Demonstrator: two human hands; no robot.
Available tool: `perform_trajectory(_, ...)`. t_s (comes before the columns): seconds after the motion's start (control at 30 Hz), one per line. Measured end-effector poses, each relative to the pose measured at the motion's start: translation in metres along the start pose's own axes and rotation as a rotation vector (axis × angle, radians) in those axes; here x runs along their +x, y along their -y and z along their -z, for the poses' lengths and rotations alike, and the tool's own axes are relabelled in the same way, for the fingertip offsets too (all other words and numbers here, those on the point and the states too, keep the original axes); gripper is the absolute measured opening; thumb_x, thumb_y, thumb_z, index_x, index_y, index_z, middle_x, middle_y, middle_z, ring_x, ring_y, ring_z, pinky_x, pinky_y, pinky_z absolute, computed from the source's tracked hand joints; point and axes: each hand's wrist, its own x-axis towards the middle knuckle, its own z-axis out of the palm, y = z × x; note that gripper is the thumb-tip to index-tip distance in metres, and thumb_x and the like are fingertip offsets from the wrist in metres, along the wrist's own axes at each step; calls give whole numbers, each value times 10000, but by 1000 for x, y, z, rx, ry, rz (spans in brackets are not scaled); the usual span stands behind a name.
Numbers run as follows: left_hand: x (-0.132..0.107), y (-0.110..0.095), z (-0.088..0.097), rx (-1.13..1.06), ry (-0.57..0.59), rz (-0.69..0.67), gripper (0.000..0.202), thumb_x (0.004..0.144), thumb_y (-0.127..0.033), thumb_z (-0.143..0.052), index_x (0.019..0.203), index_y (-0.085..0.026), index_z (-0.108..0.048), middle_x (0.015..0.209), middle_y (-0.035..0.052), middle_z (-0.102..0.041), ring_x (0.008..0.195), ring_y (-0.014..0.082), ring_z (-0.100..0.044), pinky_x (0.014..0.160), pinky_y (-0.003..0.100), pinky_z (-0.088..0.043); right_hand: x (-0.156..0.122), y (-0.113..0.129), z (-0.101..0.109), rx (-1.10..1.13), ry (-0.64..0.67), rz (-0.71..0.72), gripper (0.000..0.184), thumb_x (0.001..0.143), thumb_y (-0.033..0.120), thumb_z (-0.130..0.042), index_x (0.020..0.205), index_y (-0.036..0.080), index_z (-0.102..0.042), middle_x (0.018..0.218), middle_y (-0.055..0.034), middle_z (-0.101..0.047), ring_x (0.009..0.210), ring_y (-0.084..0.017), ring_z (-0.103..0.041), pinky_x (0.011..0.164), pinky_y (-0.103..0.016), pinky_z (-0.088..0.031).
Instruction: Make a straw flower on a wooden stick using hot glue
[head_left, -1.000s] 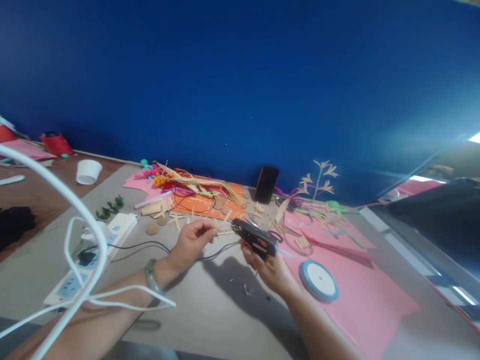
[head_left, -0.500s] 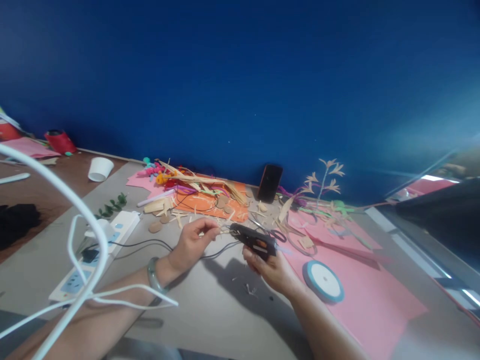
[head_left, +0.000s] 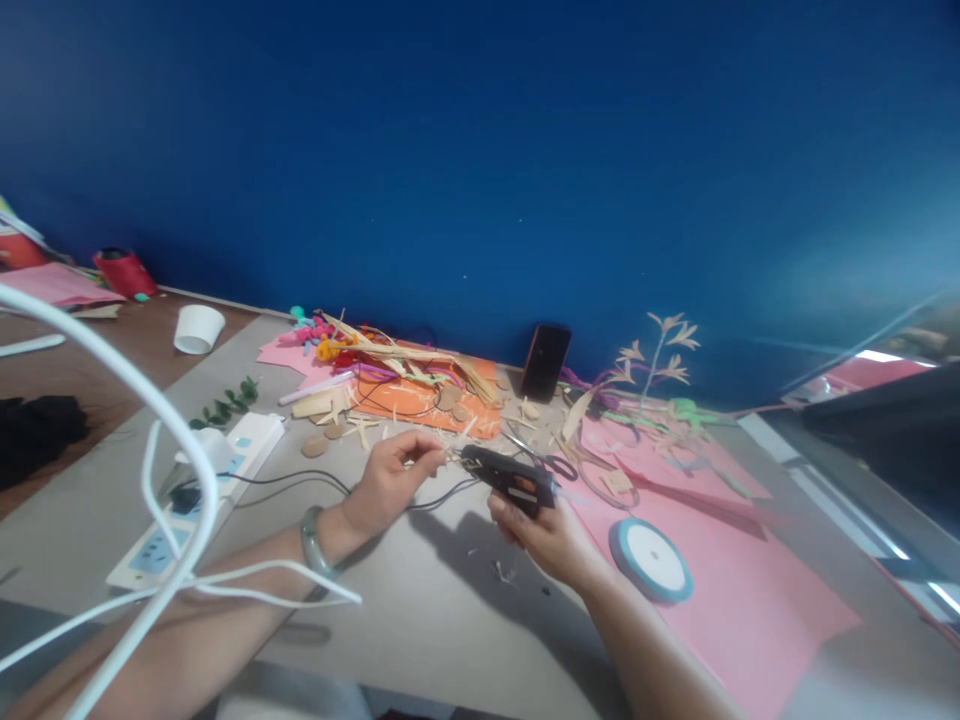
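Observation:
My right hand (head_left: 541,532) is wrapped round a black hot glue gun (head_left: 511,477) with an orange trigger, its nozzle pointing left. My left hand (head_left: 391,478), with a green bangle on the wrist, pinches a thin tan straw piece (head_left: 450,456) right at the nozzle tip. The gun's black cord (head_left: 300,480) runs left along the grey table to a white power strip (head_left: 201,490). Both hands hover just above the table top.
Behind the hands lie orange paper (head_left: 420,405) with straw strips, wooden discs and coloured pipe cleaners, a dark phone (head_left: 545,362) leaning on the blue wall, and scissors (head_left: 541,460). Pink paper (head_left: 720,570) with a blue ribbon spool (head_left: 649,559) is at the right. A white cable (head_left: 150,520) loops close to the camera.
The view has drifted a little, so everything sits slightly further right and up. Both hands keep the same grip, with the straw piece still held at the glue gun's nozzle.

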Motion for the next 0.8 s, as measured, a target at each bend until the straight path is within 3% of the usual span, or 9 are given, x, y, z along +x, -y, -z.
perform_trajectory(0.4,1,-4,0,-17,15,20,206,814,-352,-657,823,-146,-659,669,7,-623,626,107,-566,627,228,-473,1,2,-2,-1,-6,-48,514,784,669,-541,616,186,-480,522,32,-447,468,-90,-413,457,-236,-373)
perform_trajectory(0.8,0,-7,-1,-36,0,37,223,794,-367,-673,800,-144,-672,652,10,-622,602,108,-557,602,228,-467,1,-3,-2,-40,-13,-72,502,798,649,-538,618,183,-484,523,24,-448,483,-102,-419,475,-250,-372)
